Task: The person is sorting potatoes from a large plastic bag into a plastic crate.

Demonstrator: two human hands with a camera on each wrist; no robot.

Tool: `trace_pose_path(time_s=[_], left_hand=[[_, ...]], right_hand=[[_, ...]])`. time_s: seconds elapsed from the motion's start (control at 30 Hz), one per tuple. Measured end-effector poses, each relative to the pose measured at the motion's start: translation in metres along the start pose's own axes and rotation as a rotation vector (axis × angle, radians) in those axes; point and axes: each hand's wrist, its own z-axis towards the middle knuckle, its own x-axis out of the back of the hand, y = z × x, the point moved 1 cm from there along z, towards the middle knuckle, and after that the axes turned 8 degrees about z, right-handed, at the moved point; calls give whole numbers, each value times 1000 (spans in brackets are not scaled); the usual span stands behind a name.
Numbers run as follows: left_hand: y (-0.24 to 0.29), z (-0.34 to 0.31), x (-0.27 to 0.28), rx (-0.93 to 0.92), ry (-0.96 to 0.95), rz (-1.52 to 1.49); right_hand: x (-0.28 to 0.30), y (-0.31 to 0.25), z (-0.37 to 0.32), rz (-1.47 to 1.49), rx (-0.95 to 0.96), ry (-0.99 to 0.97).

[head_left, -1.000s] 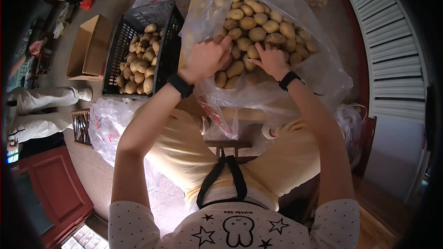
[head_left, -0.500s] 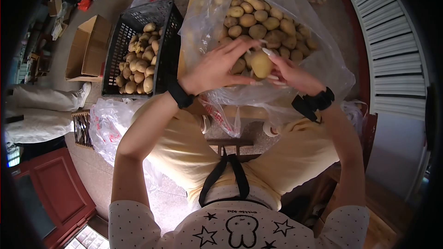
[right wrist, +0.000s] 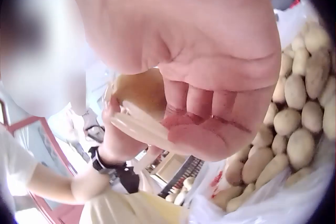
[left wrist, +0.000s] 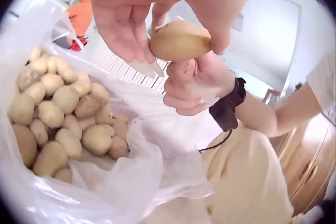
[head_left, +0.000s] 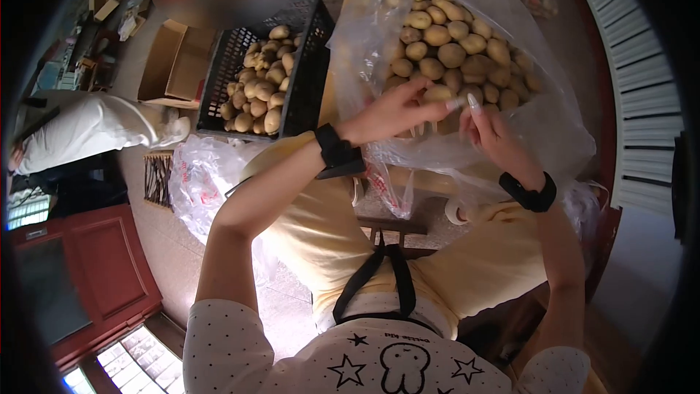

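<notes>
My left hand [head_left: 394, 111] grips a smooth tan potato [left wrist: 181, 40] between thumb and fingers, above the near side of the clear plastic bag [head_left: 554, 120]. Close beside it is my right hand [head_left: 499, 142], raised with its fingers curled in toward the palm. In the left wrist view the right-hand knuckles overlap the lower edge of the potato. Nothing shows inside the right hand's curl in the right wrist view. Many loose potatoes [head_left: 452, 55] fill the bag just beyond both hands.
A black plastic crate [head_left: 316, 44] with more potatoes stands to the left, with an open cardboard box [head_left: 175, 62] past it. Crumpled plastic bags [head_left: 200, 182] lie on the floor by my left leg. Someone in pale trousers [head_left: 95, 128] is at far left.
Both hands have come up from the potatoes in the bag. A potato held between the two hands half a second ago is now in the left hand. The head view has shifted.
</notes>
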Motion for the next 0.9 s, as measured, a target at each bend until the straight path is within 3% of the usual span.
trace_pose_path(time_s=[0.07,0.13,0.2,0.3,0.57,0.7,0.77,0.83,0.87,0.9], left_hand=[[19,-4,9,244,-123,-270],[7,-3,4,294,-216,-257],[-2,-1,-6,355,-237,-330],[-10,5,-11,294,-394,-231],[-2,-3,-17,199,-322,-274],[-1,-1,-12,267,-357,-410],[0,-2,-7,265,-286,-281],[2,-2,-4,263,-215,-153],[4,-2,-2,219,-160,-127],[6,-2,-1,174,-103,-100]], right_hand=[[-1,-11,-4,-80,59,12],[-3,-25,-7,-371,295,-7],[-7,-28,-9,-460,299,4],[-14,-31,-12,-592,293,36],[-23,-24,-11,-601,361,102],[-25,-40,-13,-490,249,159],[-25,-35,-10,-398,181,178],[-22,-12,-3,80,135,174],[-14,-9,0,80,136,176],[-6,-6,3,152,-80,68]])
